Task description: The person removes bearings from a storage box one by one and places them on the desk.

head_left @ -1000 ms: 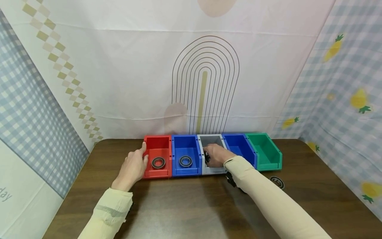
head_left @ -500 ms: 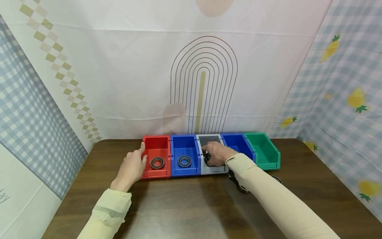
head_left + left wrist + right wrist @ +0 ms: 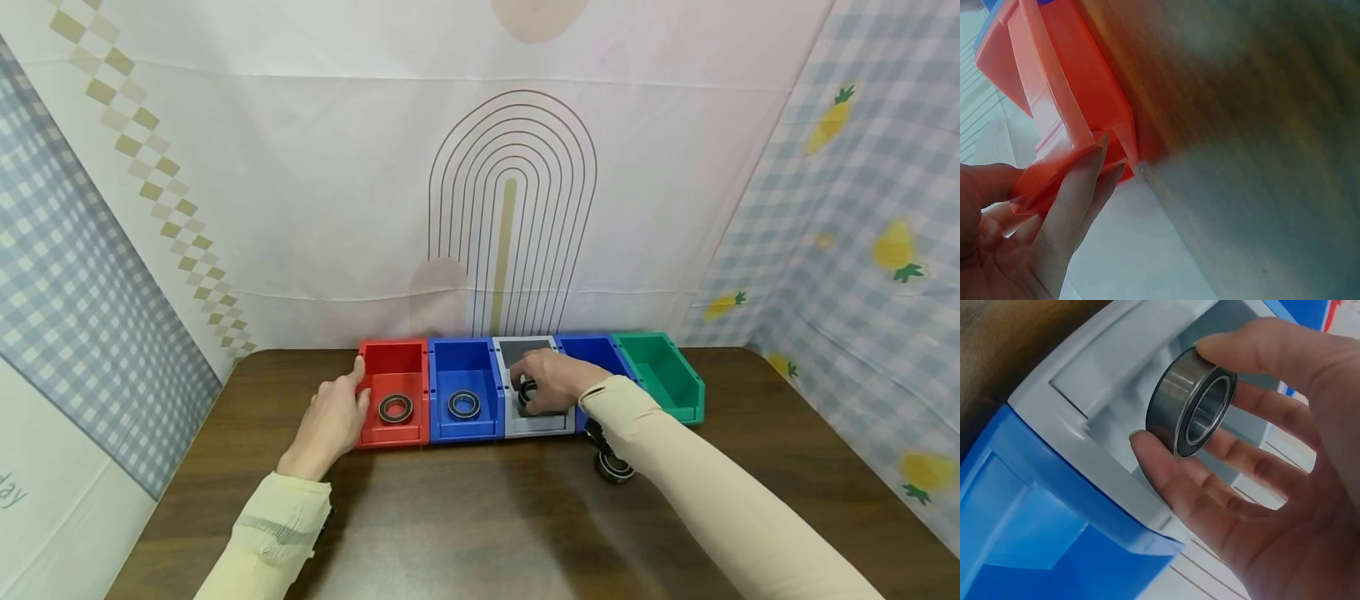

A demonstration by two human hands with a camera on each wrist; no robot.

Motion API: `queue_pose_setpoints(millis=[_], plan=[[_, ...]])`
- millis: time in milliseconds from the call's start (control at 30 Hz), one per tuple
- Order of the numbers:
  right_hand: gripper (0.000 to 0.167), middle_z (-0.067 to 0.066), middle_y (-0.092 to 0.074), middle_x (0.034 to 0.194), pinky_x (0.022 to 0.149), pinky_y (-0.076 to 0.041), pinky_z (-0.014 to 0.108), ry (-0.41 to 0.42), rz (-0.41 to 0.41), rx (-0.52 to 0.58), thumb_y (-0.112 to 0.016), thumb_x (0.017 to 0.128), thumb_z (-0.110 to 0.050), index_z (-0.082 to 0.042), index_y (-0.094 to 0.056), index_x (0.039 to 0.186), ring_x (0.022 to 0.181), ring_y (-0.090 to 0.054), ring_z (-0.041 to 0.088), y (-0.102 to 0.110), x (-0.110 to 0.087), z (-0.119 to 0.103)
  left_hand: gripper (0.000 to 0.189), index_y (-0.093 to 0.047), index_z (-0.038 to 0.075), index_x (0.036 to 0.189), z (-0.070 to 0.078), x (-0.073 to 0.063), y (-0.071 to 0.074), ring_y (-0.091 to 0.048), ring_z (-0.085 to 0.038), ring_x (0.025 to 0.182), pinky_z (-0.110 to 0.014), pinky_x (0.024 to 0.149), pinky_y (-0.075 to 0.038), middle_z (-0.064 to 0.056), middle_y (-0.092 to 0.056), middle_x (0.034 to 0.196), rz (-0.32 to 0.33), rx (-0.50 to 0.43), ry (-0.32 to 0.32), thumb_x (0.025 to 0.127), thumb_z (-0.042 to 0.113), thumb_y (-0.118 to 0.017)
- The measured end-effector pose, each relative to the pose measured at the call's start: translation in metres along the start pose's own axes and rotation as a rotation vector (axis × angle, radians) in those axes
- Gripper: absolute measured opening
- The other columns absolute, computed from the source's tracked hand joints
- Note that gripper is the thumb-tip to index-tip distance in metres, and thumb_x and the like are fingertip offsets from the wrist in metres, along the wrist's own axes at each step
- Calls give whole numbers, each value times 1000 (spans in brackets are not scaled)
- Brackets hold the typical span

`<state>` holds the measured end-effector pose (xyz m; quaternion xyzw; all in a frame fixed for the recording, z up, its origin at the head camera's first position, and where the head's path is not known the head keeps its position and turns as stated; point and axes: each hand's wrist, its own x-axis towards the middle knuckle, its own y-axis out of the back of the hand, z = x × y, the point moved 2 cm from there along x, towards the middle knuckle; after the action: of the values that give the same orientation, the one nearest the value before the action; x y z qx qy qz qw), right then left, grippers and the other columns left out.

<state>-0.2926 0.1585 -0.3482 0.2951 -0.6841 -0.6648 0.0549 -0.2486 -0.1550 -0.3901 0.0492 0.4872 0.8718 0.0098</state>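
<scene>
Hard to see much of the held bearing (image 3: 1175, 403) from above – the R hand (image 3: 555, 381) covers most of it. Closer in, it's tilted, pinched btwn thumb and fingertips at the mouth of the grey bin (image 3: 538, 427); can't tell if it touches the floor there. Next door, the right blue bin (image 3: 592, 350) is mostly blocked by that hand and the R sleeve (image 3: 697, 475), so its floor's hidden; the green bin (image 3: 660, 367) loses a front corner too. A black thing (image 3: 596, 435) under the cuff is too dark to make out, and the loose bearing (image 3: 611, 477) on the tabletop (image 3: 450, 517) is partly covered. L hand (image 3: 326, 425) grips the red bin (image 3: 396, 358) by its side wall, thumb and fingers on opposite faces; the bin's far end is cut off in the L wrist view.

Vs. approx half a sec ago: R hand's up a touch and to the right, held bearing w/ it. The sleeve shifted too – more of the loose bearing shows, but another that peeked out below the green bin is gone from sight. L hand, red-bin bearing (image 3: 395, 421) and blue-bin bearing (image 3: 464, 417) look unchanged.
</scene>
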Motion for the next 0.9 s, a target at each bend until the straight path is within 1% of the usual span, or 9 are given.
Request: queue_pose_setpoints(millis=[100,300,400,533,667,767,900], plan=[[39,9,-64,129,89,-53,39,27,7,12,-78,87,-20,-13,-68,124,102,-58,19,4,-4,1,62,-32,0,158,0,0,0,-65,-33,88,-41,69,-52,-33,-59,136,0,-1,0,102,14,-55],[36,9,-62,133,96,-53,43,49,27,49,-78,87,-19,-14,-69,121,110,-59,21,9,-14,2,62,-31,0,158,0,0,0,-65,-34,90,-41,70,-52,-32,-57,138,-2,-5,-1,102,14,-55],[34,7,-64,130,97,-53,41,70,46,49,-78,87,-20,-16,-70,119,109,-59,20,12,-18,3,62,-31,1,158,-1,0,0,-66,-35,93,-44,72,-53,-32,-56,140,0,-4,2,102,15,-55],[31,4,-65,124,94,-55,39,108,75,58,-78,86,-21,-18,-70,116,105,-59,18,17,-25,6,62,-31,1,158,-1,0,0,-66,-37,95,-46,75,-54,-32,-56,140,0,0,1,103,15,-55],[30,1,-64,120,91,-56,35,135,84,70,-78,87,-25,-20,-70,116,103,-60,16,20,-33,9,62,-31,1,158,-1,0,0,-66,-36,95,-47,76,-54,-32,-57,140,-2,2,0,103,15,-55],[30,-1,-64,120,92,-55,36,143,85,67,-77,88,-27,-21,-71,117,106,-59,16,19,-38,10,62,-31,1,158,-1,1,0,-66,-36,96,-47,76,-55,-32,-56,140,-4,5,-1,103,15,-55],[32,0,-65,120,94,-56,37,150,81,67,-78,88,-26,-20,-71,118,109,-58,18,16,-45,10,62,-32,1,158,-1,1,0,-67,-39,98,-51,81,-56,-32,-55,141,0,7,-5,103,16,-55]])
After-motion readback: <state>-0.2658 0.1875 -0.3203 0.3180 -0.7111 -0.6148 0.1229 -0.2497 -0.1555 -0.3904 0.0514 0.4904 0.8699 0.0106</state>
